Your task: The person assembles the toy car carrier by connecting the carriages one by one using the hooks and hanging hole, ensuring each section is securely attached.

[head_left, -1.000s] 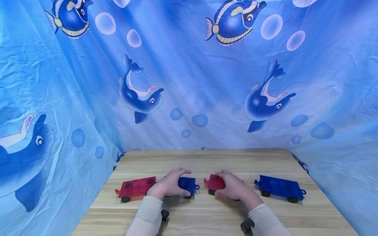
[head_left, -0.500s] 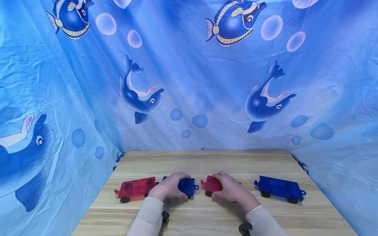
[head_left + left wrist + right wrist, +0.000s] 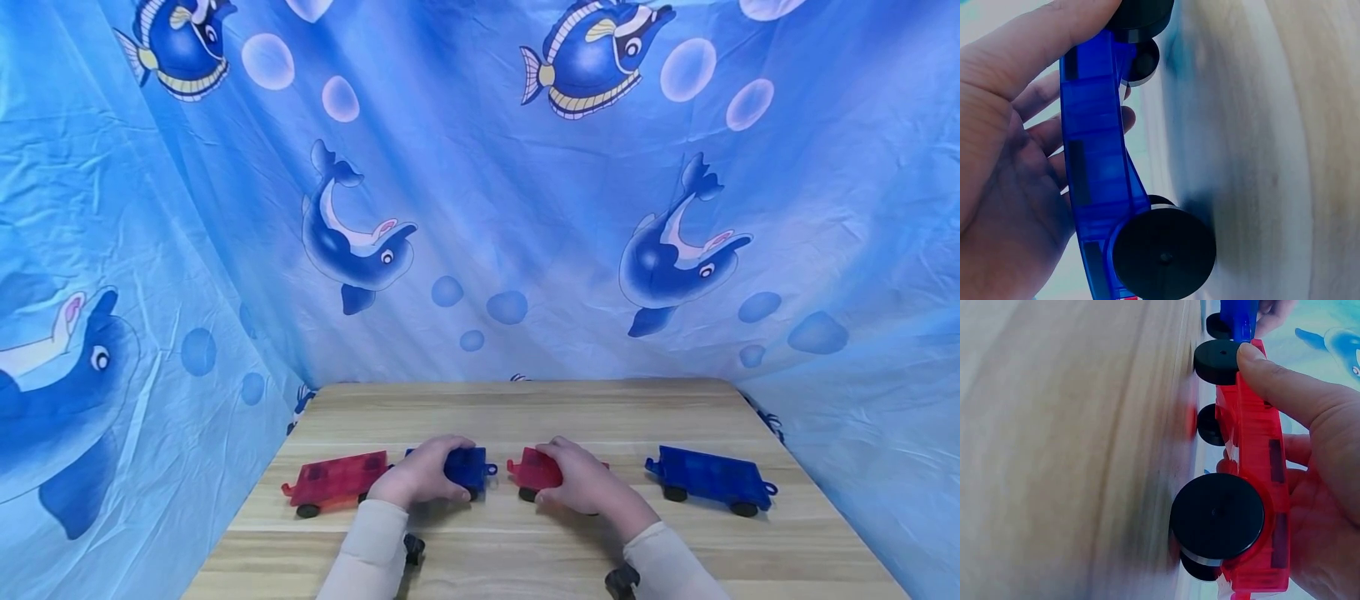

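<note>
My left hand (image 3: 420, 475) grips a blue see-through toy train car (image 3: 468, 467) across its width, thumb on the near side by a black wheel (image 3: 1165, 253) in the left wrist view. A red toy train car (image 3: 537, 469) is held the same way by my right hand (image 3: 583, 479), its thumb at a front wheel (image 3: 1216, 361). The blue car's ring (image 3: 491, 469) faces the red car's hook (image 3: 511, 466) across a small gap. Behind the blue car, a second red car (image 3: 337, 479) lines up end to end with it, the joint partly behind my left hand.
A second blue toy car (image 3: 708, 477) stands on the right of the wooden table (image 3: 525, 408), hook toward my right hand and ring outward. A blue curtain (image 3: 465, 208) printed with dolphins and fish hangs behind and along both sides.
My right hand has slid the red car leftward. My left hand's blue car has shifted slightly left, and the red car behind it has moved left too. The far-right blue car stays put.
</note>
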`<state>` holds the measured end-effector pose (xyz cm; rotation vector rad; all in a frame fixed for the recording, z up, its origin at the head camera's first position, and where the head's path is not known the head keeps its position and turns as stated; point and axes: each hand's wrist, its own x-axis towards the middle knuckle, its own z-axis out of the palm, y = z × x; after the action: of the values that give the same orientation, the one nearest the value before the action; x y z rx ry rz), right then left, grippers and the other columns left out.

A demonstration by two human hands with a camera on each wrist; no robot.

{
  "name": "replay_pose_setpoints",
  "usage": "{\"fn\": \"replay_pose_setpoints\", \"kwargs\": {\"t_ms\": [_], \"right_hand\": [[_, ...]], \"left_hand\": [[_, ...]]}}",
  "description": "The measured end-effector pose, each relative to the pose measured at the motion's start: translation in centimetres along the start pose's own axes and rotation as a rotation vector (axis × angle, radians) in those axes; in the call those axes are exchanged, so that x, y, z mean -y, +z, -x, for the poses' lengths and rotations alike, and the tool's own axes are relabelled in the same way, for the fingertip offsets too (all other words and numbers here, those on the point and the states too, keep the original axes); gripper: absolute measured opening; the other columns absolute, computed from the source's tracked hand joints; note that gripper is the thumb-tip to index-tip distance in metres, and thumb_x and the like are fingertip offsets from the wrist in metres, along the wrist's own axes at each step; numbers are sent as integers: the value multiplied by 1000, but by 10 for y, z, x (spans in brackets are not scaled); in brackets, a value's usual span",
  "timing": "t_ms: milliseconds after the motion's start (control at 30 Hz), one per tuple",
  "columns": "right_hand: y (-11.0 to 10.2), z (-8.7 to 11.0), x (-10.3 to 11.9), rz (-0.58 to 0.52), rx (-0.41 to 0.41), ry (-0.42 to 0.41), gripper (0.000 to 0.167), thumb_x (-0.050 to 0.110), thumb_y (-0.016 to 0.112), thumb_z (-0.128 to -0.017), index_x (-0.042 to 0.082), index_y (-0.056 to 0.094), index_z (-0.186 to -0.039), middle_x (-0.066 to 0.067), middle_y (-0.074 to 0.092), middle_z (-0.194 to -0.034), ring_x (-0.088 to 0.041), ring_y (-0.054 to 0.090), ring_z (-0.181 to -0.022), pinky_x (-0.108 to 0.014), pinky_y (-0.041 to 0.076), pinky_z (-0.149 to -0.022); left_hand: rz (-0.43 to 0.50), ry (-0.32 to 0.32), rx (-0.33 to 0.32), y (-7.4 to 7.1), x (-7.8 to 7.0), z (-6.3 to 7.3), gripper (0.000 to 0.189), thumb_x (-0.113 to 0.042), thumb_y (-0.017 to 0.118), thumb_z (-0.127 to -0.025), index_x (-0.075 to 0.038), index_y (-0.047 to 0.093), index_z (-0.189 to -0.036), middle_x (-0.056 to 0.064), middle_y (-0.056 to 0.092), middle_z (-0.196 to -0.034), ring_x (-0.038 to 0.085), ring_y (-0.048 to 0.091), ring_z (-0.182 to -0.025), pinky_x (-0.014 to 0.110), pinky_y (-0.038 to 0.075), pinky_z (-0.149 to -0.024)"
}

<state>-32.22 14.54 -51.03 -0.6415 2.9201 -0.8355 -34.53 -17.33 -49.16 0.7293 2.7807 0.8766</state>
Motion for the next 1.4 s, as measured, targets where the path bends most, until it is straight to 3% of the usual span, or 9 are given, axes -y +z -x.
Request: {"fn": "replay_pose_setpoints", "kwargs": {"t_ms": [767,1400], "right_hand": [[7,-10,15,-22,-7,4,86,38,94,-78,11,56,-151,-1,61,-130,-24,59,-113,-50,57,-90],[12,-14,22,-40,24,-8,90,40,93,-78,13,53,-154,-1,59,-133,-24,58,-116,-51,55,-95]], "left_hand": [[62,-30,-13,-10,8,3,86,-35,95,-78,-17,55,-152,9,55,-149,37,55,-131,58,51,-101],[53,-32,-29,-7,9,3,85,-36,95,-79,-17,55,-152,9,56,-148,37,56,-129,60,51,-100]]}}
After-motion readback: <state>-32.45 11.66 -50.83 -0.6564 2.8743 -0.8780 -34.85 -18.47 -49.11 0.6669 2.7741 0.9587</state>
